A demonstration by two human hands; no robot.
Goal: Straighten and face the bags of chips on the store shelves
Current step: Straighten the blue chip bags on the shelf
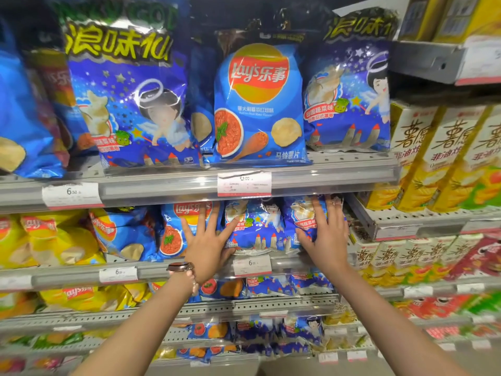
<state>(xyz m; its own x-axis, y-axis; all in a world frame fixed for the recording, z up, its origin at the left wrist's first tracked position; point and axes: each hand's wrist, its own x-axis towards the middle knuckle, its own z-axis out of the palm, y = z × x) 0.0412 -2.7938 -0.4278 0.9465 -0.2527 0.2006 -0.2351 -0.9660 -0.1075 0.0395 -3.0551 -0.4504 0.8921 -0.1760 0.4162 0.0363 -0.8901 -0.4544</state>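
Note:
On the second shelf (287, 263) stand blue angel-print chip bags (257, 226) and, to their left, a blue Lay's bag (173, 234). My left hand (207, 245), with a watch on the wrist, lies with spread fingers across the Lay's bag and the left angel bag. With straight fingers, my right hand (326, 234) presses flat on the right angel bag (301, 215). Above, on the top shelf, a blue Lay's bag (259, 104) stands upright between two large angel bags (127, 99) (347, 96).
Yellow Lay's bags (54, 240) fill the left of the second shelf. Tall yellow snack boxes (444, 156) and red packs (479, 256) stand on shelves to the right. Price tags (244, 184) hang on the shelf rails. More blue bags sit on lower shelves (260, 308).

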